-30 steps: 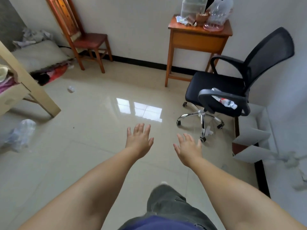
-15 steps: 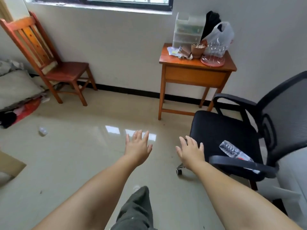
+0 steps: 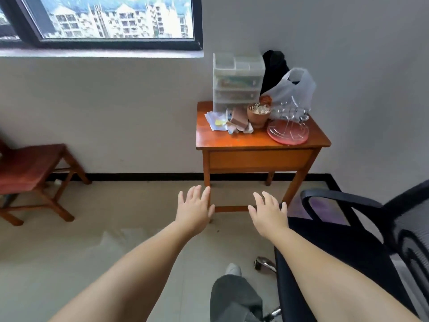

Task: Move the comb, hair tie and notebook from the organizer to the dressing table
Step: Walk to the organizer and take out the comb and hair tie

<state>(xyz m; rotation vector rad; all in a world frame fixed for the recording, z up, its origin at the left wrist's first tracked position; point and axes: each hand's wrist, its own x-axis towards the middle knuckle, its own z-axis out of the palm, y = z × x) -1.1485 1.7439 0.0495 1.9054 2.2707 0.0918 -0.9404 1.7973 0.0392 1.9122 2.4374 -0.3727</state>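
The room was a plain white-walled corner with a tiled floor and a window (image 3: 104,19) up to the left. Against the wall stood the wooden dressing table (image 3: 260,156), and on its back left corner sat the translucent drawer organizer (image 3: 236,83). Its drawers were frosted, so the comb, hair tie and notebook could not be made out; something pale and colourful perhaps lay in the top drawer. Just in front of the organizer lay crumpled papers (image 3: 218,120), beside them a terracotta pot (image 3: 258,113), then a pink round stand (image 3: 287,132) with a plastic bag (image 3: 293,91) behind it and a dark thing partly hidden behind that. A black office chair (image 3: 362,228) stood at my right, cut off by the frame, near the table's front. A red wooden chair (image 3: 30,173) stood well apart at the left. My left hand (image 3: 195,211) and right hand (image 3: 269,214) hung in the air before the table, fingers spread, holding nothing.
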